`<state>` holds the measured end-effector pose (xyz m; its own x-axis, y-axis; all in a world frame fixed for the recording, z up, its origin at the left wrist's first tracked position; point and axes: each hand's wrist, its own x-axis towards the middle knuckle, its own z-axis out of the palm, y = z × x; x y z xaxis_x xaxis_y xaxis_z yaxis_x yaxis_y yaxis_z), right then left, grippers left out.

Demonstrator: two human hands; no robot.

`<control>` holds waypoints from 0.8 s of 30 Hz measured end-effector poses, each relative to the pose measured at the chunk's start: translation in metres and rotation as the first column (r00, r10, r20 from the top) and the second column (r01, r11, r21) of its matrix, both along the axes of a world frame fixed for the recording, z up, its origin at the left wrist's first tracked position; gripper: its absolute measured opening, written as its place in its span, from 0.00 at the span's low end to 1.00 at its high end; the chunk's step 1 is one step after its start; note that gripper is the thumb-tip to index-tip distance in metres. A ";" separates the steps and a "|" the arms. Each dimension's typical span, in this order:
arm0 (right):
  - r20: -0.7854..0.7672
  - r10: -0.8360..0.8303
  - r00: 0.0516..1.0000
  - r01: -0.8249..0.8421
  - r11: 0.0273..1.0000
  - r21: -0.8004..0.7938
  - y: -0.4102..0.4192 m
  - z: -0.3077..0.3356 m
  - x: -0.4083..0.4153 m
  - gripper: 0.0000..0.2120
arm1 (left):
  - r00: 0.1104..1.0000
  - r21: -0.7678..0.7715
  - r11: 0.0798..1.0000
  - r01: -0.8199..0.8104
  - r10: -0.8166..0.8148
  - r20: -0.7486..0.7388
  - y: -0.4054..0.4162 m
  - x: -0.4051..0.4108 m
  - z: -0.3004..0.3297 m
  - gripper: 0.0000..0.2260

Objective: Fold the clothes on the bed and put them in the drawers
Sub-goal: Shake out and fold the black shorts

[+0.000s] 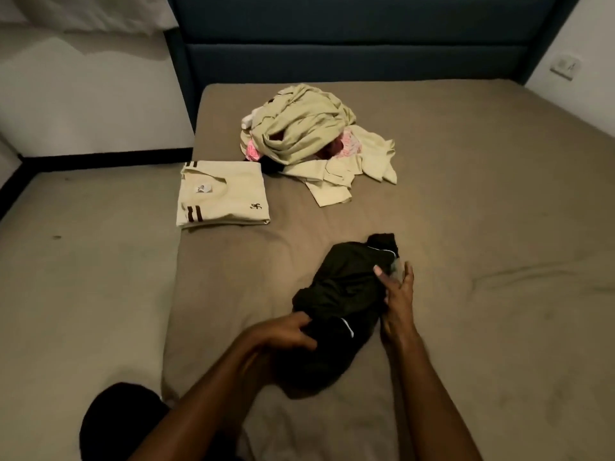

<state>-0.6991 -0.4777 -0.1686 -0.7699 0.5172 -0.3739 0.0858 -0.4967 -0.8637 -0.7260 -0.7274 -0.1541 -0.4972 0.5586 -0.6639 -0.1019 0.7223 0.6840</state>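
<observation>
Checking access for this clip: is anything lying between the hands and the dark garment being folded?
Nothing visible. The left hand grips the dark garment at its near end; the right hand rests along its right edge.

Left hand (290,331) gripping a dark garment (346,287) on the bed (466,227), right hand (397,294) flat against its side, folded cream shirt (223,194) beside a rumpled clothes pile (312,138)

Matt taupe cloth over the bed (466,194), slightly wrinkled. Dark matt fabric garment (346,287), soft and creased. Cream knit-like folded shirt (226,194) near left edge. Padded blue textile headboard (349,44), smooth.
</observation>
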 end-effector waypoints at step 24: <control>0.001 -0.107 0.994 0.094 0.882 0.462 -0.036 -0.026 0.094 0.17 | 0.288 0.382 0.806 -0.452 0.537 -0.793 0.017 0.078 0.002 0.11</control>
<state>-0.6047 -0.5140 -0.1950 -0.6979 0.7101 -0.0937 0.0817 -0.0510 -0.9954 -0.6483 -0.7101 -0.1520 -0.9562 0.0182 0.2922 0.2215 0.6978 0.6812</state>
